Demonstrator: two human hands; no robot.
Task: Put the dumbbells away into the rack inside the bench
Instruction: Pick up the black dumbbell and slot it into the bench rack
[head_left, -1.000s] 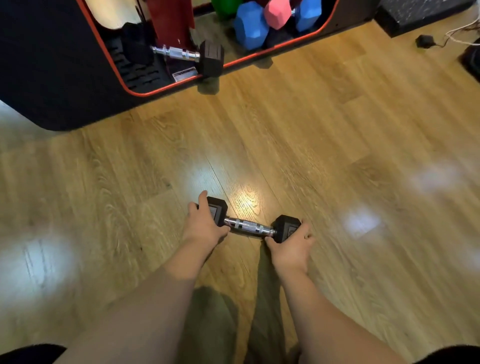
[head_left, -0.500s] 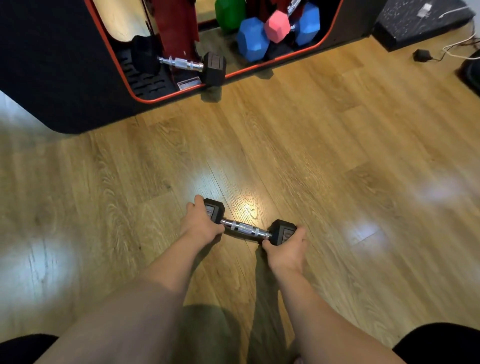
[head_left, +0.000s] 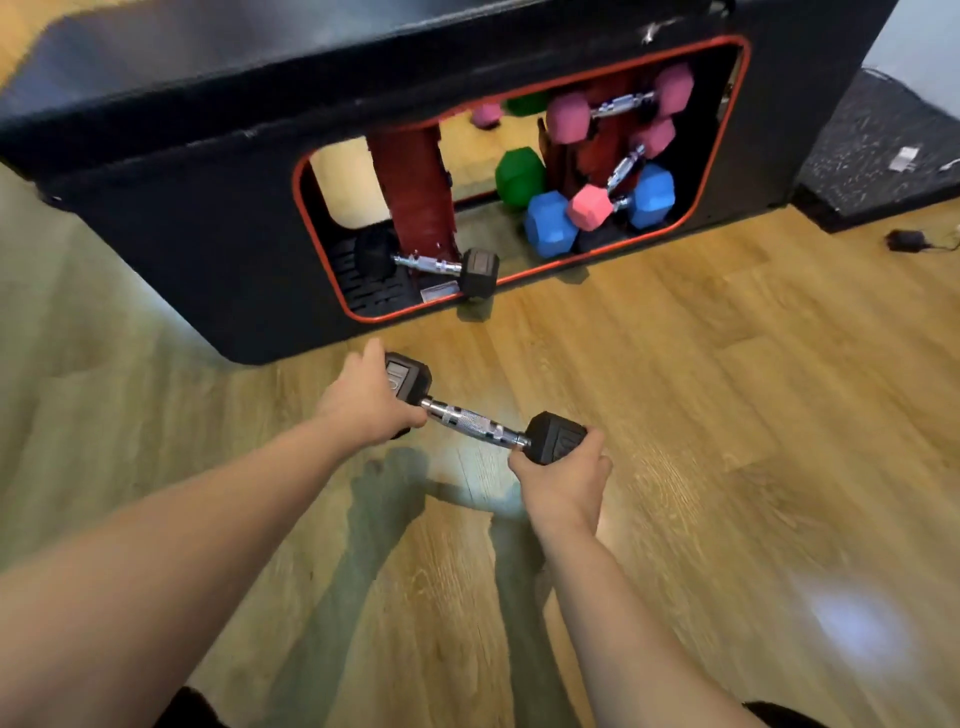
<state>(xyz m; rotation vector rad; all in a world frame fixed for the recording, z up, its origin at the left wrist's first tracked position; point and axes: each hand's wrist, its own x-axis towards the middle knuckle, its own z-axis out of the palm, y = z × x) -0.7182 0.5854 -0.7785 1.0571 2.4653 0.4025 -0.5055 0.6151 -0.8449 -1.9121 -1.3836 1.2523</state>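
Underfoot, glossy wood-plank floor (head_left: 727, 395) meets the black bench (head_left: 182, 218).

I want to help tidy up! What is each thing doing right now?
Left hand: grips one head of the black dumbbell.
Right hand: grips its other head.
Black dumbbell: held in front of the bench.
Bench: side opening open.
Second black dumbbell: lying in the opening, one head sticking out.
Coloured dumbbells: stored inside on the rack.

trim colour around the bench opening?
Red, a thin line edging the opening of the black bench; head view shows it.
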